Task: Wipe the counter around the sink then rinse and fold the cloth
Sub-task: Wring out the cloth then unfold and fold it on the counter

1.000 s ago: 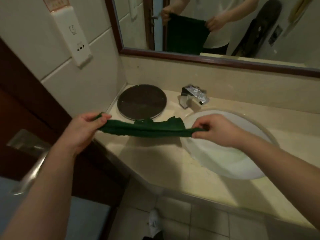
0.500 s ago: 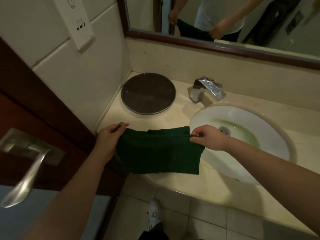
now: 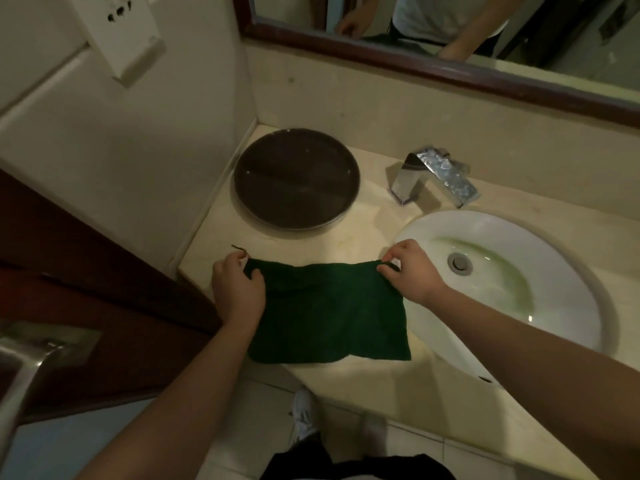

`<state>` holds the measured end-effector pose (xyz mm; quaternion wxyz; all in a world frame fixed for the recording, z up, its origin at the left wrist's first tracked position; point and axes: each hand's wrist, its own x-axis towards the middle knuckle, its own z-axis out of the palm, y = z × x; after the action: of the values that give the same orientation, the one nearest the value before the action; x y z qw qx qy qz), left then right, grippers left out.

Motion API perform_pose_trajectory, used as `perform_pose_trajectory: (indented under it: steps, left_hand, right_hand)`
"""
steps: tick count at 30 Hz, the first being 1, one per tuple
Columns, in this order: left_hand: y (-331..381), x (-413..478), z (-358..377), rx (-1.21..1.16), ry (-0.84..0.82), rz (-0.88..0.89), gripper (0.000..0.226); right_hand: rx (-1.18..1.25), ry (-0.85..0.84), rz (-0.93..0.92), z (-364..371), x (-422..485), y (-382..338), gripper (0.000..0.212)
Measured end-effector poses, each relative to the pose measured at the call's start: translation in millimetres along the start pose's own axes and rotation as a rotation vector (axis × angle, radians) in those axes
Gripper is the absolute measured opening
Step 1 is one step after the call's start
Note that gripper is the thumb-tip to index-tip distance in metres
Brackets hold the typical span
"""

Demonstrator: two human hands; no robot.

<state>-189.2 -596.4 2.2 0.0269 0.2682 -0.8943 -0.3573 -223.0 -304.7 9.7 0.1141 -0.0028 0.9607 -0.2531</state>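
A dark green cloth (image 3: 329, 313) lies spread flat on the beige counter (image 3: 363, 233), its near edge at the counter's front rim. My left hand (image 3: 237, 289) pinches its far left corner. My right hand (image 3: 408, 271) pinches its far right corner, over the left rim of the white oval sink (image 3: 554, 271). A chrome faucet (image 3: 433, 174) stands behind the sink; no water runs.
A round dark tray (image 3: 294, 178) sits at the counter's back left corner. A wall dispenser (image 3: 121, 36) hangs at the upper left, and a framed mirror (image 3: 450, 67) runs above. A brown door with a metal handle (image 3: 20, 368) is at the left. Shoes stand on the tiled floor below.
The cloth was stretched in the air between both hands; it has come down and now lies flat on the counter, with both hands still on its far corners.
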Motion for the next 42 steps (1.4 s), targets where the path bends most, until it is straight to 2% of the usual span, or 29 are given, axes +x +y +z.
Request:
perform_pose_trajectory:
  steps: [2, 3, 4, 6, 7, 9, 11, 14, 17, 21, 26, 32, 35, 38, 42]
  left_hand:
    - [13.7, -27.0, 0.3, 0.158, 0.112, 0.126, 0.036]
    - [24.4, -45.4, 1.7, 0.171, 0.093, 0.225, 0.030]
    - [36.6, -66.1, 5.3, 0.151, 0.002, 0.336, 0.022]
    - [57.8, -110.3, 21.4, 0.119, -0.308, 0.528, 0.012]
    - [66.2, -131.0, 32.2, 0.135, -0.437, 0.595, 0.014]
    - [74.6, -160.8, 56.4, 0.258, -0.550, 0.660, 0.028]
    - [72.3, -174.8, 76.7, 0.401, -0.521, 0.651, 0.035]
    - [60.9, -182.3, 90.4, 0.476, -0.432, 0.654, 0.020]
    - [55.7, -189.2, 93.7, 0.449, -0.374, 0.677, 0.009]
    - [64.3, -200.3, 85.0, 0.221, -0.372, 0.495, 0.023]
    - [70.5, -217.6, 66.9, -0.152, -0.346, 0.320, 0.020]
    - [53.1, -204.7, 38.1, -0.727, -0.203, -0.185, 0.023]
    - [27.7, -192.2, 19.6, -0.871, -0.107, -0.385, 0.016]
    - [0.4, -182.9, 10.6, -0.995, -0.045, -0.557, 0.016]
    - [-18.4, -170.0, 5.1, -1.023, 0.020, -0.703, 0.018]
  right_hand:
    - [0.061, 0.019, 0.000, 6.1, 2.2, 5.5, 0.016]
    - [0.090, 0.020, 0.009, 7.9, 3.7, 7.7, 0.018]
    - [0.105, 0.020, 0.017, 9.0, 5.7, 9.9, 0.022]
    - [0.117, -0.005, 0.037, 9.4, 8.3, 14.4, 0.028]
    - [0.135, -0.039, 0.049, 8.7, 8.8, 16.0, 0.029]
    - [0.152, -0.116, 0.053, 8.0, 8.7, 18.6, 0.024]
    - [0.093, -0.159, 0.033, 4.9, 8.0, 20.7, 0.020]
    - [-0.059, -0.163, -0.028, -3.5, 6.4, 24.7, 0.027]
    - [-0.033, -0.200, -0.066, -13.4, 0.8, 25.2, 0.028]
    - [0.091, -0.259, -0.034, -27.1, -7.2, 22.2, 0.026]
    - [0.276, -0.302, 0.101, -64.3, -7.6, 19.1, 0.021]
    - [0.386, -0.429, 0.151, -81.1, -0.1, -31.6, 0.013]
    - [0.396, -0.480, 0.153, -58.6, 9.3, -74.1, 0.017]
    - [0.352, -0.544, 0.147, -29.0, 15.6, -118.3, 0.010]
    - [0.375, -0.594, 0.170, 7.2, 20.5, -158.3, 0.010]
